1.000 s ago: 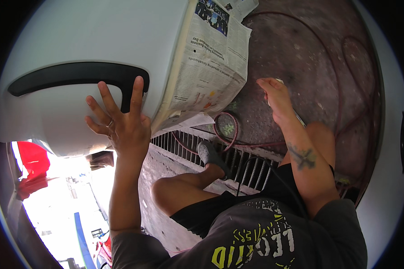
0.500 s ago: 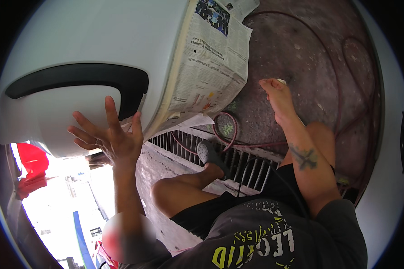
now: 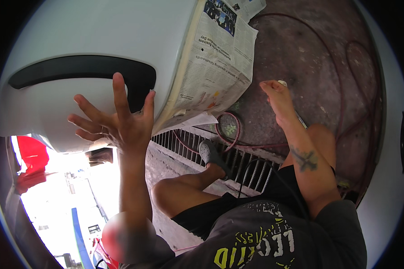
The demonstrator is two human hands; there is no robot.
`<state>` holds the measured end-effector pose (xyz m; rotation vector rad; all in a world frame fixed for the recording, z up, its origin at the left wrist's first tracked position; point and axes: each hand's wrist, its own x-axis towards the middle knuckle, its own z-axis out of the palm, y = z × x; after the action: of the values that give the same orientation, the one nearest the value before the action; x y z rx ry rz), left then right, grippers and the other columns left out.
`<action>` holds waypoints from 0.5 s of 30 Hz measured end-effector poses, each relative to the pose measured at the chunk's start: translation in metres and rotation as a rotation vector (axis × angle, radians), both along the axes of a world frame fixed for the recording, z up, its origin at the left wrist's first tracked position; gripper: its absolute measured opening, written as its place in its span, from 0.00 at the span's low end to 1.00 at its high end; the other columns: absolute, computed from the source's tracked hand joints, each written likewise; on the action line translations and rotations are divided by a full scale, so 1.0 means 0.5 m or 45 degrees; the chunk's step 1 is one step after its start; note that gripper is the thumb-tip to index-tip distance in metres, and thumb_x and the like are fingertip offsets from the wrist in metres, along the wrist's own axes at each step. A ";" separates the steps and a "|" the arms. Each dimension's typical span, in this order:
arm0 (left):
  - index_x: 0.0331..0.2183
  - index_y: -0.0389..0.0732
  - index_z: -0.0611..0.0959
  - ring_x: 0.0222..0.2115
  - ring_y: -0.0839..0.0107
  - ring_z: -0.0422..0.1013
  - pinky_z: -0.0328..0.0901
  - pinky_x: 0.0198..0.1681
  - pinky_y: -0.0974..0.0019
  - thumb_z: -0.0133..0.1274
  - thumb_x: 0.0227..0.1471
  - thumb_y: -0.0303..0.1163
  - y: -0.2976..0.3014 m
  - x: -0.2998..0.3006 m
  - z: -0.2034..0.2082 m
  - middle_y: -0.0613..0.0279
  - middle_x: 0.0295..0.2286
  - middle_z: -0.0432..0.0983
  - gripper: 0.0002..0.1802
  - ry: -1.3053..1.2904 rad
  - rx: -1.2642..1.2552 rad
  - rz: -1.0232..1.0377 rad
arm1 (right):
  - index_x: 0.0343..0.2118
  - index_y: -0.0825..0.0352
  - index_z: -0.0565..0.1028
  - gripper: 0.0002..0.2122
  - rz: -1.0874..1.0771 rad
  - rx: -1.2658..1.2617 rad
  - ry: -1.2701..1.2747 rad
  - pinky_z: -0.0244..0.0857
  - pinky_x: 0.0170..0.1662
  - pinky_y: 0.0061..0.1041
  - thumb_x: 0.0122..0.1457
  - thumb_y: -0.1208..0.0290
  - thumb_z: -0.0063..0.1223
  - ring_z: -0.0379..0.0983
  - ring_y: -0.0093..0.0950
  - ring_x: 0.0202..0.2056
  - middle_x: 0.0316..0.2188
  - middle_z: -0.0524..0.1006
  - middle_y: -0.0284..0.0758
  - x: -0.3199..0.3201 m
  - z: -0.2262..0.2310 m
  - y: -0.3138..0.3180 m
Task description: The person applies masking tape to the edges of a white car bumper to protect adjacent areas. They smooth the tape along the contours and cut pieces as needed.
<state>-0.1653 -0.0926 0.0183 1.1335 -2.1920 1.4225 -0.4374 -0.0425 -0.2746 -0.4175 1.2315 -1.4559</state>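
Observation:
My left hand is spread wide with its fingers apart, in front of a pale grey vehicle body panel. Its fingertips overlap the curved black trim in view; whether they touch the surface I cannot tell. Beside that hand, newspaper sheets hang along the panel's edge, held by a strip of pale masking tape. My right hand is closed, held over the floor to the right of the paper. A small whitish bit shows behind its fingers, too hidden to name.
Below the paper runs a metal drain grate, with my foot in a grey clog on it. A dark red hose loops across the stained concrete floor. Red cloth hangs at the left by a glaring bright area.
My left hand has moved up and slightly right across the panel, fingers still spread. The right hand stays nearly where it was. The view has shifted a little.

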 end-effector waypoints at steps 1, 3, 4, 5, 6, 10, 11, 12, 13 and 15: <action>0.72 0.70 0.64 0.71 0.26 0.14 0.28 0.65 0.12 0.80 0.40 0.55 0.003 -0.009 0.007 0.40 0.73 0.24 0.62 0.032 0.021 0.009 | 0.39 0.65 0.83 0.12 0.009 0.004 0.014 0.58 0.49 0.22 0.67 0.60 0.62 0.66 0.15 0.40 0.35 0.76 0.22 0.003 -0.004 -0.001; 0.72 0.70 0.62 0.71 0.25 0.14 0.29 0.65 0.13 0.80 0.40 0.51 0.004 -0.026 0.014 0.39 0.73 0.24 0.63 0.099 0.068 0.017 | 0.41 0.65 0.83 0.12 0.019 0.015 0.045 0.58 0.48 0.21 0.68 0.61 0.61 0.66 0.15 0.40 0.34 0.75 0.22 0.002 -0.013 -0.002; 0.73 0.70 0.61 0.71 0.25 0.14 0.29 0.65 0.13 0.81 0.40 0.51 0.005 -0.022 0.012 0.39 0.73 0.24 0.64 0.105 0.046 -0.012 | 0.41 0.65 0.83 0.11 0.013 0.003 0.038 0.58 0.48 0.21 0.68 0.61 0.61 0.65 0.15 0.40 0.34 0.75 0.21 -0.001 -0.018 -0.002; 0.73 0.70 0.61 0.71 0.24 0.15 0.30 0.66 0.13 0.81 0.39 0.50 0.004 -0.013 0.009 0.39 0.73 0.24 0.65 0.108 0.024 -0.042 | 0.41 0.65 0.83 0.11 0.006 -0.009 0.028 0.58 0.48 0.21 0.68 0.61 0.61 0.65 0.15 0.40 0.34 0.75 0.21 0.000 -0.015 -0.003; 0.73 0.70 0.60 0.71 0.24 0.15 0.30 0.66 0.14 0.81 0.39 0.49 0.006 -0.006 0.008 0.38 0.73 0.25 0.66 0.111 0.003 -0.071 | 0.42 0.65 0.83 0.11 -0.001 -0.020 0.018 0.58 0.48 0.21 0.68 0.62 0.61 0.65 0.15 0.39 0.33 0.74 0.21 -0.001 -0.012 -0.002; 0.72 0.70 0.62 0.71 0.25 0.16 0.31 0.66 0.14 0.81 0.38 0.52 0.036 0.007 0.020 0.39 0.73 0.26 0.64 0.219 0.060 -0.170 | 0.46 0.67 0.83 0.12 0.018 -0.018 0.038 0.62 0.51 0.23 0.67 0.64 0.62 0.70 0.18 0.45 0.40 0.79 0.26 -0.010 -0.004 0.001; 0.72 0.70 0.63 0.72 0.26 0.16 0.30 0.66 0.15 0.81 0.39 0.53 0.040 0.007 0.013 0.38 0.73 0.27 0.63 0.192 0.081 -0.120 | 0.48 0.68 0.82 0.13 -0.001 -0.051 0.060 0.64 0.52 0.24 0.67 0.65 0.62 0.72 0.20 0.46 0.42 0.80 0.28 -0.011 0.001 0.002; 0.71 0.70 0.65 0.72 0.28 0.15 0.29 0.66 0.15 0.81 0.39 0.54 0.041 0.012 0.009 0.38 0.73 0.27 0.62 0.167 0.102 -0.069 | 0.50 0.69 0.81 0.14 -0.018 -0.059 0.095 0.65 0.53 0.25 0.66 0.65 0.62 0.73 0.21 0.48 0.44 0.80 0.30 -0.009 0.005 0.000; 0.72 0.69 0.63 0.72 0.30 0.16 0.30 0.68 0.17 0.80 0.40 0.56 0.039 0.023 0.012 0.38 0.73 0.28 0.63 0.056 0.081 0.022 | 0.52 0.69 0.80 0.16 -0.035 -0.065 0.127 0.66 0.54 0.26 0.66 0.65 0.63 0.74 0.23 0.49 0.46 0.81 0.33 -0.003 0.009 -0.002; 0.71 0.69 0.63 0.73 0.30 0.17 0.30 0.68 0.17 0.79 0.40 0.57 0.032 0.053 0.013 0.39 0.73 0.29 0.62 0.098 0.043 -0.025 | 0.56 0.70 0.78 0.20 -0.082 -0.022 0.225 0.67 0.55 0.28 0.65 0.66 0.63 0.75 0.25 0.52 0.49 0.81 0.37 -0.003 0.012 -0.003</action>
<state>-0.1388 -0.0766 0.0248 1.1550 -2.1755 1.3165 -0.4390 -0.0442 -0.2684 -0.5319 1.3842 -1.5103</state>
